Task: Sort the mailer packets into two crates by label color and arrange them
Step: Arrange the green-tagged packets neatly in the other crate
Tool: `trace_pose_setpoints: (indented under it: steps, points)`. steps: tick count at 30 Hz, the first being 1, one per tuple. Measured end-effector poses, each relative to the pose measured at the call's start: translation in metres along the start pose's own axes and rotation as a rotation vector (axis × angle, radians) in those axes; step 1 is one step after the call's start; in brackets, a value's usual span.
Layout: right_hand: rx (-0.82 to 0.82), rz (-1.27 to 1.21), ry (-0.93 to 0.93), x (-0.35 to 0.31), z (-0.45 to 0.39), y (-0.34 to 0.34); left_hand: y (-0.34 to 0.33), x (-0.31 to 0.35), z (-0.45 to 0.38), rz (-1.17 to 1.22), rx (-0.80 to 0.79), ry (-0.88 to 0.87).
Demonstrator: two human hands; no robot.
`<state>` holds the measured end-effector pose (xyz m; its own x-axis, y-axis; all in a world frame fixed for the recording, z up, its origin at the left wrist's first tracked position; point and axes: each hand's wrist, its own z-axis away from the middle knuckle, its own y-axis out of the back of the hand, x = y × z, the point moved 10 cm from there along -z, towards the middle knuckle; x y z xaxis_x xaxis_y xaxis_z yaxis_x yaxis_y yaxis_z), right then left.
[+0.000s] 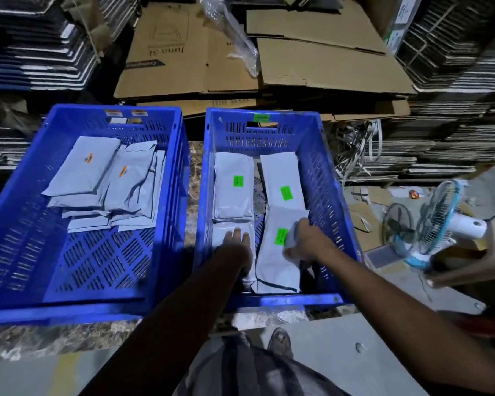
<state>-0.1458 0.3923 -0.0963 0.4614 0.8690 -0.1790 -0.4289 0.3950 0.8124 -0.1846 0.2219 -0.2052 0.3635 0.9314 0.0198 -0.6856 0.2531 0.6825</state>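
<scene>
Stacked flattened brown cardboard sheets (320,61) and dark bundled piles crowd the background behind a mottled marble counter (40,338) that carries two crates side by side. Inside the right blue perforated plastic crate (330,172), four pale grey mailer packets lie flat in two rows. The right hand (303,241) curls its fingers round the 3 o'clock edge of the near-right grey packet with a green label (275,261). The left hand (237,241) rests with straight fingers on the near-left grey packet (226,231). At 12 o'clock from them lie the far-left green-labelled packet (233,190) and the far-right green-labelled packet (280,181). The left blue perforated plastic crate (17,224) holds an overlapping pile of grey orange-labelled packets (103,184) in its far half. At 3 o'clock, off the counter, stands a white and teal fan (440,224).
</scene>
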Motion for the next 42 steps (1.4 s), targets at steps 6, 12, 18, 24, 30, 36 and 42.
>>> trace_pose_setpoints:
  steps: [6, 12, 18, 24, 30, 36, 42]
  points:
    - [0.085, 0.264, 0.17, -0.036, -0.012, -0.003, 0.004, 0.002, 0.004, 0.047, 0.033, -0.01]
    - [-0.232, 0.477, 0.156, -0.022, -0.029, -0.065, 0.005, 0.0, 0.006, 0.061, 0.101, -0.04]
    - [-0.018, 0.542, 0.175, -0.007, -0.03, -0.09, 0.003, 0.0, 0.008, 0.065, 0.064, -0.021]
    - [-0.505, 0.463, 0.157, -0.024, -0.041, -0.077, 0.008, 0.002, 0.012, 0.046, 0.059, -0.028]
    - [0.012, 0.371, 0.202, -0.075, -0.081, 0.054, 0.05, 0.031, 0.027, 0.223, 0.235, -0.19]
    - [0.175, -0.066, -0.14, -0.035, -0.135, 0.05, 0.02, 0.05, 0.017, 0.469, 0.021, -0.218]
    - [0.407, -0.345, -0.23, -0.016, -0.145, 0.049, 0.024, 0.056, 0.026, 0.602, -0.048, -0.242]
